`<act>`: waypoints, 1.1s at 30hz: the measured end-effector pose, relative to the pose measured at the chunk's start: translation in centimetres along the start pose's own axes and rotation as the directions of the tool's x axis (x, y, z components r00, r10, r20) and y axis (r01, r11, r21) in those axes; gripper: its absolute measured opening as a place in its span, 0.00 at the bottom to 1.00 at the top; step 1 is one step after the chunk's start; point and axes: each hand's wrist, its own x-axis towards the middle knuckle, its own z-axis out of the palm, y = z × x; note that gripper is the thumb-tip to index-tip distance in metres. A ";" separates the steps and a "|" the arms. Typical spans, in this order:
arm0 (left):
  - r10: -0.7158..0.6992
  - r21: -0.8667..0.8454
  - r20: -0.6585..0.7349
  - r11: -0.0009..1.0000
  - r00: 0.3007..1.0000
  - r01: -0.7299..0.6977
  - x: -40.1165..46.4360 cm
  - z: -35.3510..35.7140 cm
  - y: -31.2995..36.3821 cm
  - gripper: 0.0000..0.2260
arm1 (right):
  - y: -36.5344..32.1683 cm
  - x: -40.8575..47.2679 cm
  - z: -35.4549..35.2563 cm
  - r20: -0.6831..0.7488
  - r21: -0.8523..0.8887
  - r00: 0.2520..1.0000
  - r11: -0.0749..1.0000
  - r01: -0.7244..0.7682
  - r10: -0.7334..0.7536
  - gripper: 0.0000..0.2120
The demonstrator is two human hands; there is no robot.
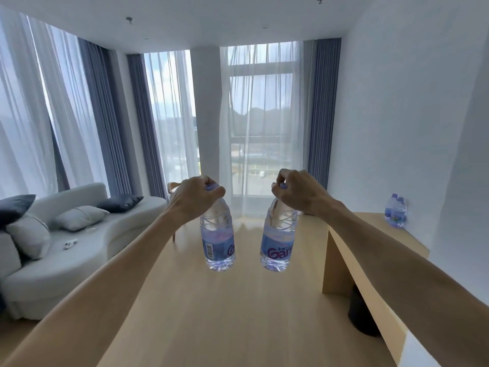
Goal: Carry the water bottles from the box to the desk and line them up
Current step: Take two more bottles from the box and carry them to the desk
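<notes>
Outstretched, each hand pinches a bottle cap.

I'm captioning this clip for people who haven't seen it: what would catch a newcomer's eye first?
Two water bottles hang in mid-air at the centre, the left hand gripping the cap of the left bottle, the right hand that of the right bottle. Two more bottles stand on the desk by the right wall. A pale sofa with cushions sits left, below tall curtained windows.

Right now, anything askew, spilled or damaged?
Nothing stands out. Left hand and right hand each hold a capped bottle, left bottle and right bottle; two more bottles stand upright on the desk.
</notes>
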 end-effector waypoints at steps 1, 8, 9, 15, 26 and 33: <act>-0.006 0.002 -0.002 1.000 1.000 0.006 1.9 0.7 -0.2 0.09 | 1.0 1.8 0.4 -0.010 -0.009 1.000 1.000 0.000 0.000 0.09; -0.009 -0.032 -0.008 0.999 1.000 0.008 13.4 6.4 -2.2 0.08 | 8.1 11.9 4.0 -0.074 0.024 0.996 0.998 -0.058 0.059 0.10; -0.010 -0.036 -0.007 0.999 1.000 0.010 15.0 7.5 -2.6 0.08 | 9.2 13.2 4.8 -0.074 0.034 0.995 0.997 -0.069 0.071 0.10; -0.028 -0.105 0.018 0.994 0.999 0.030 24.4 14.5 -6.3 0.10 | 15.8 21.2 9.4 -0.034 0.020 0.994 0.994 -0.103 0.104 0.08; 0.107 -0.222 0.130 0.972 0.986 -0.076 45.4 26.3 -9.3 0.12 | 27.4 36.0 14.4 -0.095 -0.049 0.966 0.969 -0.244 0.238 0.05; 0.153 -0.318 0.224 0.945 0.963 -0.076 55.0 36.2 -7.5 0.11 | 36.8 40.5 15.1 -0.166 -0.080 0.898 0.902 -0.424 0.407 0.06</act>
